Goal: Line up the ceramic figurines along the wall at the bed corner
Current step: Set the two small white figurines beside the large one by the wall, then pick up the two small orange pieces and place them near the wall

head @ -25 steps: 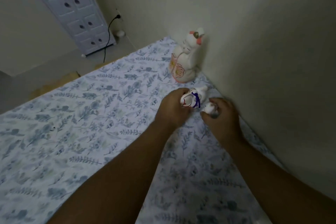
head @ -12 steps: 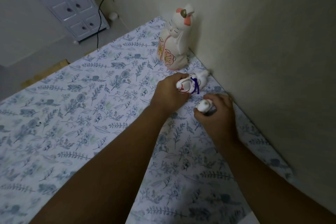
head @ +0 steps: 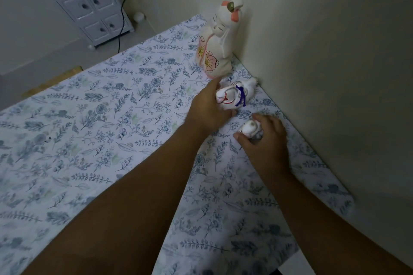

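Observation:
A tall white ceramic rabbit figurine (head: 218,44) with pink flowers stands upright on the bed against the wall (head: 324,51). Just in front of it, my left hand (head: 207,109) grips a medium white figurine (head: 237,95) with a purple cord and red lines, close to the wall. My right hand (head: 264,143) is closed around a small white figurine (head: 249,128), nearer to me and a little off the wall. Most of the small one is hidden by my fingers.
The bed has a white sheet (head: 111,129) printed with blue leaves. A white drawer cabinet (head: 82,0) stands on the floor beyond the bed, with a black cable (head: 121,18) plugged into a wall socket beside it.
The view has tilted and drawn closer. My left hand has stayed on the medium figurine next to the tall one, and my right hand keeps holding the small figurine slightly nearer to me.

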`<state>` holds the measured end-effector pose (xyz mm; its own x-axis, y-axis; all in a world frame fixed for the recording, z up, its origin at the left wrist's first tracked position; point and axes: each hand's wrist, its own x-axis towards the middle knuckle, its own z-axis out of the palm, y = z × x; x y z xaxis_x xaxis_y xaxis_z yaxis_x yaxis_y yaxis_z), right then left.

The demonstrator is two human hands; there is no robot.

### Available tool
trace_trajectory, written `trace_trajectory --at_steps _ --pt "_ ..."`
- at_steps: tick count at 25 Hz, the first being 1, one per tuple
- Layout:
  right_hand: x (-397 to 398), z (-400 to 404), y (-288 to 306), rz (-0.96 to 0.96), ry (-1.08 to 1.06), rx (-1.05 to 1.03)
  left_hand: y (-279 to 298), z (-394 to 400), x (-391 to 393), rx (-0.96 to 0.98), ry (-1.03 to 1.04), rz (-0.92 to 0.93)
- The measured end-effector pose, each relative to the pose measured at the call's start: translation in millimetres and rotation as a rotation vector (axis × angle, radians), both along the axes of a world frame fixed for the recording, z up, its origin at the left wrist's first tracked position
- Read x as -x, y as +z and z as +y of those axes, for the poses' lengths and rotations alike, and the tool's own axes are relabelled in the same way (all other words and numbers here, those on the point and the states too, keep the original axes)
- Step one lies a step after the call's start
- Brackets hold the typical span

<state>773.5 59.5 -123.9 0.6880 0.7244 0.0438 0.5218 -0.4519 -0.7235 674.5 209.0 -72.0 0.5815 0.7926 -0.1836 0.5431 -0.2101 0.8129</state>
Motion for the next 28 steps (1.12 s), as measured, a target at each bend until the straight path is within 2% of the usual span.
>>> trace_trajectory --at_steps 5,12,17,20,22,28 --pt "45.1 -17.6 28.4 -0.225 0.144 0.095 14.4 -52.0 101.3 -0.14 0.118 0.053" --pt "230.5 -52.7 49.8 -0.227 0.656 0.183 36.0 -171.9 319.7 -0.213 0.308 0.345" --pt "332.6 -80.3 45.5 -0.166 0.954 0.235 29.0 -230.4 424.5 -0.118 0.432 0.31" --pt "364.6 -84.5 40.2 -0.053 0.96 0.304 7.4 -237.9 457.8 -0.017 0.449 0.253" --pt "378.5 -79.6 37.8 0.076 0.885 0.324 -2.7 -233.3 462.2 0.048 0.474 0.205" --pt "381.2 -83.3 37.9 0.189 0.614 0.24 -6.2 -218.0 450.9 0.09 0.519 0.074"
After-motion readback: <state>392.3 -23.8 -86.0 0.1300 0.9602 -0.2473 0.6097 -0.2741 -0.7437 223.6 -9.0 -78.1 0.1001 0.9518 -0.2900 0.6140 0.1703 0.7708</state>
